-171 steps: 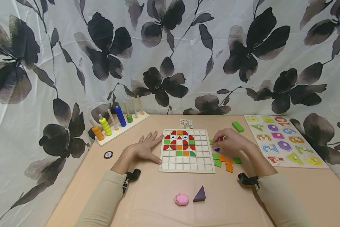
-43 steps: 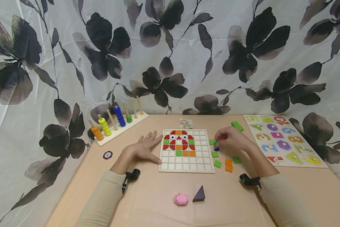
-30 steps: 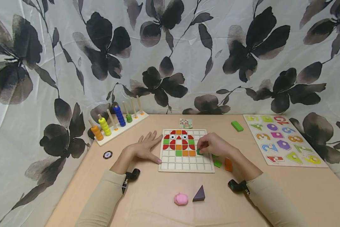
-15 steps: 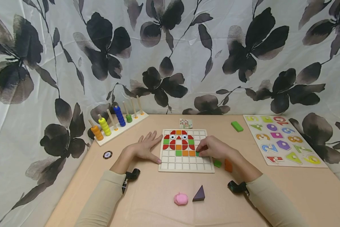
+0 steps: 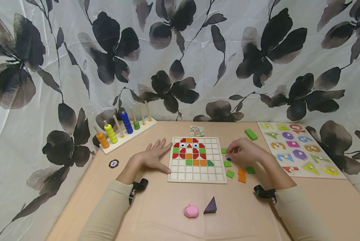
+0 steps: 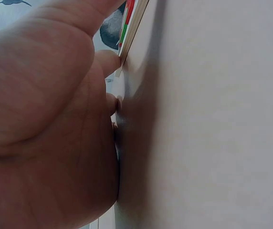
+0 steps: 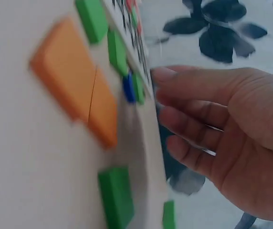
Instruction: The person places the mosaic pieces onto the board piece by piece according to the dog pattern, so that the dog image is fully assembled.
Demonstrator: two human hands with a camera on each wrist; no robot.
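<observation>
My left hand (image 5: 151,157) lies spread on the table, with thumb and fingers along the left edge of a white grid board (image 5: 198,177). Red, orange, green and eye-marked tiles make an owl-like picture there. At the right end of its lowest row sits a green rounded tile (image 5: 210,163), beside two orange ones. To the right of the board, my right hand (image 5: 246,152) hovers over loose tiles with its fingers loosely bent. In the right wrist view, nothing shows between its fingertips. Near them lie a small blue piece (image 5: 229,159) and a green tile (image 5: 227,163); orange tiles (image 5: 241,175) lie closer to me.
Behind the board lies a small picture card (image 5: 197,131). A peg stand with coloured rings (image 5: 131,135) stands back left, near a round chip (image 5: 114,163). A number puzzle board (image 5: 300,149) lies right, a green block (image 5: 251,134) behind my right hand. A pink pig figure (image 5: 191,211) and purple wedge (image 5: 210,206) sit in front.
My right hand has set the green rounded tile at the right end of the lowest row, let go and moved right to the loose tiles. An orange tile sits where a green one was earlier.
</observation>
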